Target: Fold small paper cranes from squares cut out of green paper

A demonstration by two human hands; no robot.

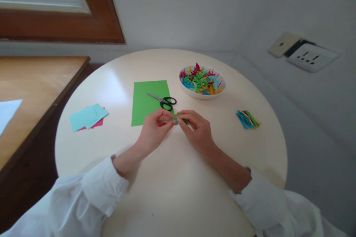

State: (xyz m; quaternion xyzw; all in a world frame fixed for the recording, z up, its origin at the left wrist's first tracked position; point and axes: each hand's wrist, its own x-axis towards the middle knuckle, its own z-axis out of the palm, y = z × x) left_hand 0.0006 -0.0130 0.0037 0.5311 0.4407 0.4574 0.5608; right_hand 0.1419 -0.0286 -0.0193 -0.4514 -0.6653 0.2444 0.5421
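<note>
Between my fingertips, over the middle of the table, is a small folded piece of green paper [178, 117]. My left hand [156, 127] pinches its left side, and my right hand [198, 129] pinches its right side. Fingers cover much of the paper, so its exact shape is hard to make out. Just beyond my hands lies a green paper sheet [141, 100], flat on the table. Black-handled scissors [163, 100] rest on the sheet, their blades pointing away to the left and the handles reaching past its right edge.
A white bowl [204, 96] full of colourful folded paper cranes stands at the back right. Light blue and pink paper pieces [87, 117] lie at left, coloured paper strips [247, 119] at right. The round white table [178, 200] stands by a wall with a socket [310, 57].
</note>
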